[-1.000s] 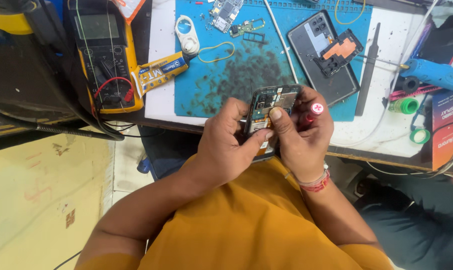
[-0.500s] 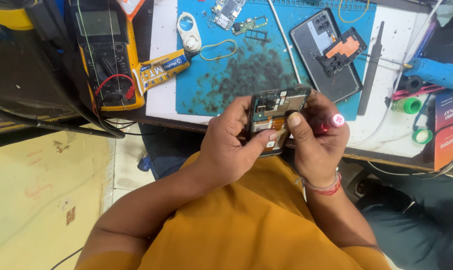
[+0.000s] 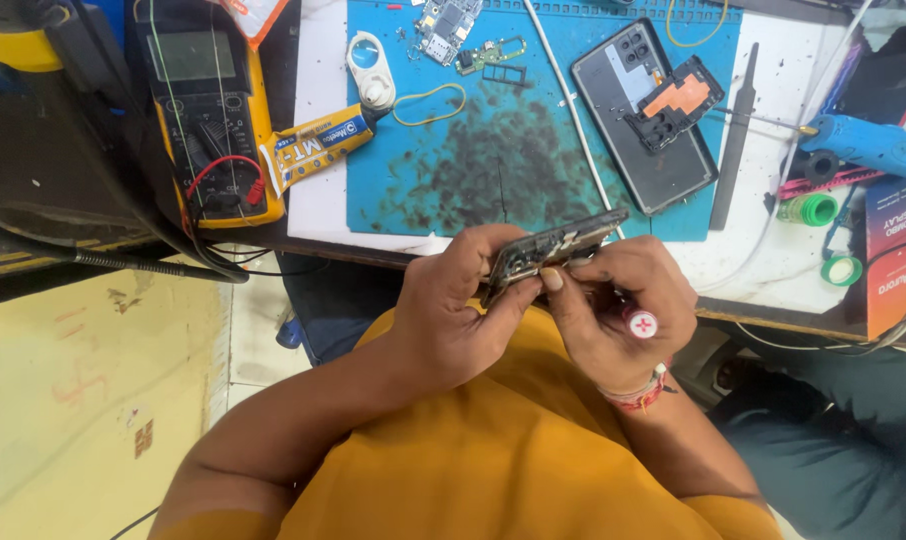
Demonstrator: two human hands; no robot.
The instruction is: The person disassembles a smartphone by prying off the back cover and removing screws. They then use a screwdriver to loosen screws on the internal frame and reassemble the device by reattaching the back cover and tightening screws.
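My left hand (image 3: 453, 315) grips an opened phone body (image 3: 553, 250), now tilted nearly edge-on over my lap at the bench's front edge. My right hand (image 3: 618, 310) holds a small screwdriver with a red-and-white cap (image 3: 641, 323) and presses its thumb against the phone's lower edge. The screwdriver's tip is hidden behind the phone. On the stained blue work mat (image 3: 513, 160) lie a grey phone back cover (image 3: 643, 115) carrying a black and orange part, a circuit board (image 3: 448, 18) and a yellow rubber band (image 3: 430, 103).
A yellow multimeter (image 3: 208, 110) with red and black leads sits far left, a glue tube (image 3: 318, 145) beside it. A blue tool (image 3: 868, 145), black tweezers (image 3: 735, 140), green caps (image 3: 811, 208) and a red box (image 3: 891, 255) are at right. Cables hang off the bench front.
The phone body has turned from facing me to nearly edge-on. Both hands have drifted right and slightly down, and the right hand's thumb now presses its edge.
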